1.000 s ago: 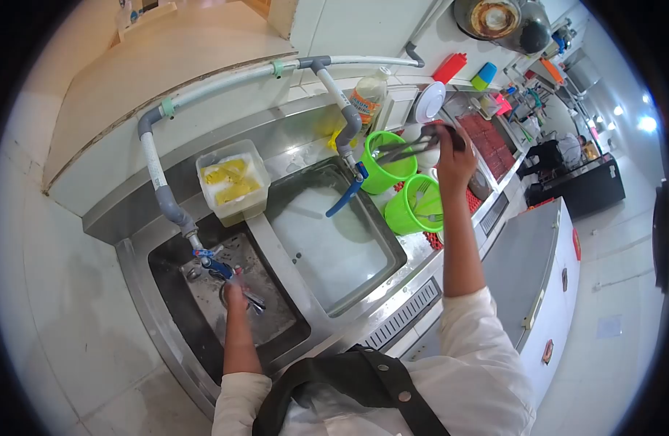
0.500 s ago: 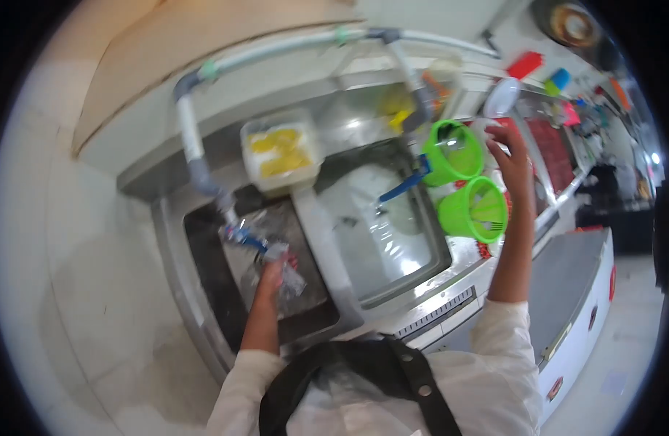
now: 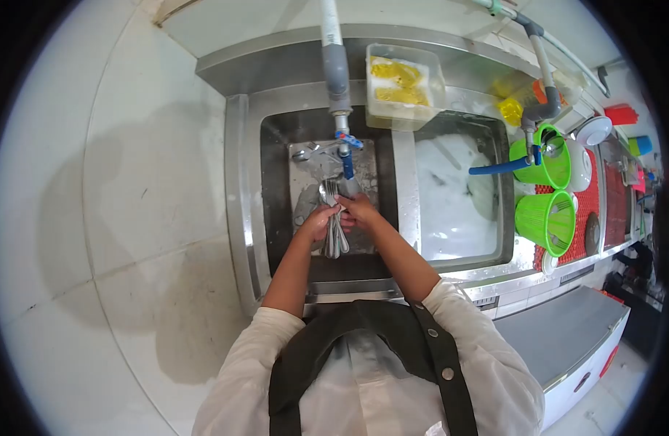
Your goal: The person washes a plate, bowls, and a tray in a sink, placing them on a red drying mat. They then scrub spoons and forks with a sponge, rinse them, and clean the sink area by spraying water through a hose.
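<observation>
Gripping a bundle of metal cutlery (image 3: 334, 225) together, the left hand (image 3: 318, 221) and right hand (image 3: 358, 211) hold it over the left steel sink basin (image 3: 276, 189), under the blue-handled tap (image 3: 345, 149). The right basin (image 3: 451, 196) looks full of pale, possibly soapy water. A clear tub of yellow sponges (image 3: 401, 83) sits behind; two ribbed green plastic baskets (image 3: 545, 218) stand at right. No writing is legible.

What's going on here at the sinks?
A person is at a steel double sink. Both hands, left hand and right hand, grip a bundle of cutlery under the tap in the left basin. The right basin holds soapy water. Two green baskets stand to its right.
</observation>
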Available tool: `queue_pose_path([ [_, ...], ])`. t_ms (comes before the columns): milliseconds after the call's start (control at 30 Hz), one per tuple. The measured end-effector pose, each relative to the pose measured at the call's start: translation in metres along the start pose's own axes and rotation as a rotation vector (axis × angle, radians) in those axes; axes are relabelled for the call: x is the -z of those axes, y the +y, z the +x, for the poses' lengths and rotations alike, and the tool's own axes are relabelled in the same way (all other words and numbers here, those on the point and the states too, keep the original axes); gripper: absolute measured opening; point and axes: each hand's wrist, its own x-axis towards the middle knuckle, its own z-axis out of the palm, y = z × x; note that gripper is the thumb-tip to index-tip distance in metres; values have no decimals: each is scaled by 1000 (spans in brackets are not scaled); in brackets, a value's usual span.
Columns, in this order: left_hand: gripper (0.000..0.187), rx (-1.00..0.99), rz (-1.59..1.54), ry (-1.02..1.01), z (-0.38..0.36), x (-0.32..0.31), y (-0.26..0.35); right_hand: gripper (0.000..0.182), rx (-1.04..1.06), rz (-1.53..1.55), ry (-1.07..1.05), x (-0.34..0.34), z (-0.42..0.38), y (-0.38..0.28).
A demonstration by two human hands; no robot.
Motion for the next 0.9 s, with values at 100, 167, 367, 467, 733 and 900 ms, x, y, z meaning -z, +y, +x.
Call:
queue_pose_path([
  [100,28,53,-26,41,-2,7,7,25,56,37,89,-6,6,7],
  [167,26,-83,58,67,0,13,7,22,156,185,12,-6,11,13],
  [367,24,18,-92,50,19,28,4,21,154,307,-61,7,15,18],
  [467,25,-35,-74,22,5,14,9,22,167,476,-55,2,6,11],
  [733,16,-136,234,199,16,16,-6,21,329,180,393,-12,20,26],
  [900,24,-113,30,93,15,19,-2,21,285,461,184,-1,16,27],
])
